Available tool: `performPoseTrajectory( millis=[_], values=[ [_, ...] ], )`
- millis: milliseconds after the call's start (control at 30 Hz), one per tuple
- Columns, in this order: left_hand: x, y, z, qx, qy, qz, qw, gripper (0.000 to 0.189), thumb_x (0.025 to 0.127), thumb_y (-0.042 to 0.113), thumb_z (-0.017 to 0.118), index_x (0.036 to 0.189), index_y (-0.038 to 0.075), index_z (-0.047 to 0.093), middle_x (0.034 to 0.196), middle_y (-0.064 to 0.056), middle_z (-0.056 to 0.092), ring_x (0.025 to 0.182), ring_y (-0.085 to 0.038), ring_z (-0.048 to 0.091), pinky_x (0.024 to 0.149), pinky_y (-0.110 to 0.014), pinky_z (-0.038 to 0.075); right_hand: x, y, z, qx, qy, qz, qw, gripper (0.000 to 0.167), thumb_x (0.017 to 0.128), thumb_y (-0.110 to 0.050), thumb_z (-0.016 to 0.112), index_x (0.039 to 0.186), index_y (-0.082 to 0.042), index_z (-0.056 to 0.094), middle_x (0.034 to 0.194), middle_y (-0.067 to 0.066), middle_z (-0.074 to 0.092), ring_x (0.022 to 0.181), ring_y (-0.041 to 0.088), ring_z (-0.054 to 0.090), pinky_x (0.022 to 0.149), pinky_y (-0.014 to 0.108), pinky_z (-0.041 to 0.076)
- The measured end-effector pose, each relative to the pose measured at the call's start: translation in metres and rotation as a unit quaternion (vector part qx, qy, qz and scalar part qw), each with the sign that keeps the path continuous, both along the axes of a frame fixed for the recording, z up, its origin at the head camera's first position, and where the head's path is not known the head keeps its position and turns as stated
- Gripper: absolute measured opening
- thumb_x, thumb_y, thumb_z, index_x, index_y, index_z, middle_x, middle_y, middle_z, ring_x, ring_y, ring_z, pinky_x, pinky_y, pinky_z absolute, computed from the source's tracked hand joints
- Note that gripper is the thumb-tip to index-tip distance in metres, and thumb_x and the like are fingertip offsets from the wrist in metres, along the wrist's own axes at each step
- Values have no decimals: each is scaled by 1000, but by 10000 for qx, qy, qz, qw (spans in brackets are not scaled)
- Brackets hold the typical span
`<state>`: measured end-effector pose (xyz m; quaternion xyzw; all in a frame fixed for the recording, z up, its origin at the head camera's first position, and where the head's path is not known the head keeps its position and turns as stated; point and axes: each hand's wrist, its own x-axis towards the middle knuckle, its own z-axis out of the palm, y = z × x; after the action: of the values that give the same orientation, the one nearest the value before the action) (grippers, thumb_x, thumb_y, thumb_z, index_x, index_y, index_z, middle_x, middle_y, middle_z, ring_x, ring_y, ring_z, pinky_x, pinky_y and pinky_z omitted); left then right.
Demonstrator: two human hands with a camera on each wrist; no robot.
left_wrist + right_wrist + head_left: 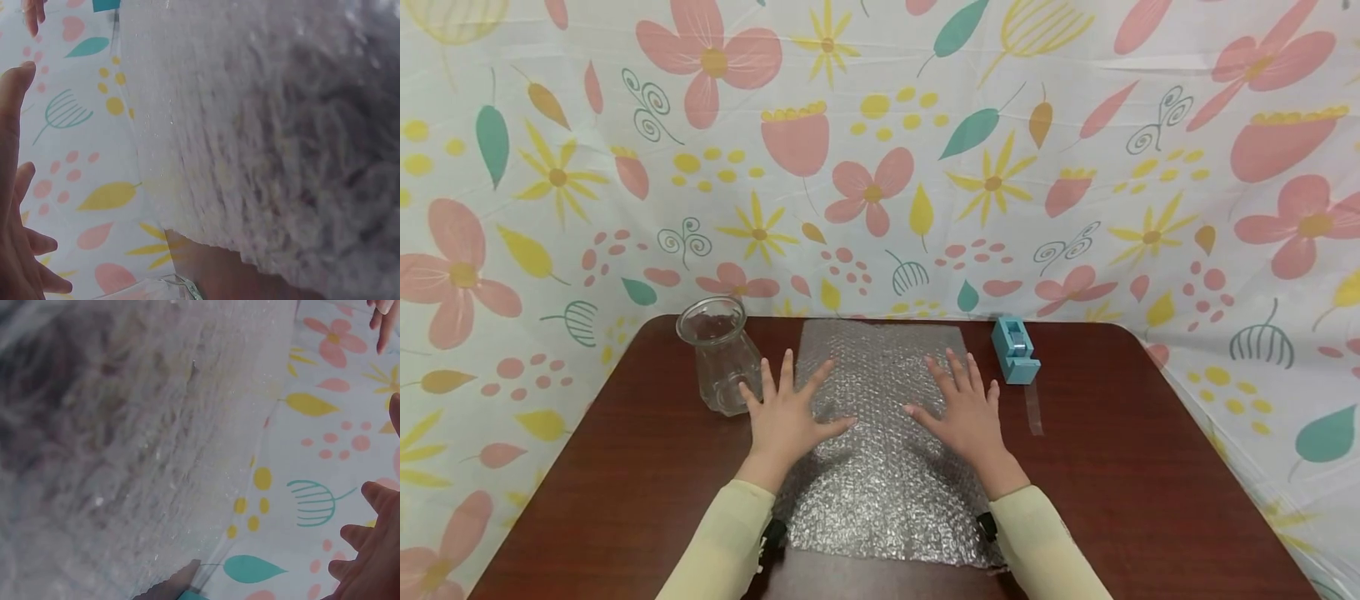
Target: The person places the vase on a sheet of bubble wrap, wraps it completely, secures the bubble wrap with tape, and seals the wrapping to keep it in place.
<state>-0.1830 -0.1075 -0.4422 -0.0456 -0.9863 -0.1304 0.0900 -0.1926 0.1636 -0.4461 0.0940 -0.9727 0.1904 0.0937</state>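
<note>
A sheet of bubble wrap (880, 483) lies flat on the dark table, filling much of both wrist views. Over its left side my left hand (785, 421) is spread with straight fingers, holding nothing. My right hand (967, 417) mirrors it over the right side, fingers also spread and nothing in them. A clear glass vase (718, 367) stands just left of my left hand, its wide rim tilted toward the back in the head view. Right of my right hand sits a blue tape dispenser (1015, 354), with a strip of clear tape (1034, 408) trailing from it.
The dark reddish-brown table (1120, 467) has rounded back corners. Behind it hangs a white cloth (880, 108) printed with flowers and leaves, close to the table's back edge.
</note>
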Motion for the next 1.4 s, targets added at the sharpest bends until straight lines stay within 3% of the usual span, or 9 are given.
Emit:
performPoseTrajectory(
  millis=[367,533,767,1067,1400],
  values=[
    [8,-9,-1,238,-33,41,9997,96,76,76,72,158,39,37,170,-18,25,155,-56,15,113,-84,15,4,-6,-1,-278,90,297,9991,79,90,-46,74,155,-13,44,166,22,32,155,50,23,113,82,20],
    [14,-15,0,260,96,79,9996,95,76,75,73,157,37,39,168,-17,30,153,-57,21,113,-83,21,3,-9,-5,-203,227,468,9984,77,90,-46,73,154,-12,46,165,21,35,153,48,29,113,80,25],
    [25,-23,2,284,-32,300,9991,95,79,71,72,158,32,39,167,-19,31,151,-57,26,112,-82,26,5,-14,-4,76,398,578,9975,76,91,-48,72,152,-11,48,160,23,43,146,50,40,114,72,35],
    [33,-31,2,401,-116,438,9982,98,80,72,71,161,30,34,167,-21,30,151,-56,26,111,-81,28,3,-21,0,154,281,779,9964,74,93,-49,69,153,-11,47,160,21,43,148,47,40,116,70,34],
    [42,-45,3,601,-44,517,9968,98,80,66,74,160,25,35,167,-23,28,151,-57,25,111,-81,28,0,-29,-3,593,190,1005,9930,72,95,-53,66,153,-15,47,160,19,43,149,44,40,116,68,36]
  ],
)
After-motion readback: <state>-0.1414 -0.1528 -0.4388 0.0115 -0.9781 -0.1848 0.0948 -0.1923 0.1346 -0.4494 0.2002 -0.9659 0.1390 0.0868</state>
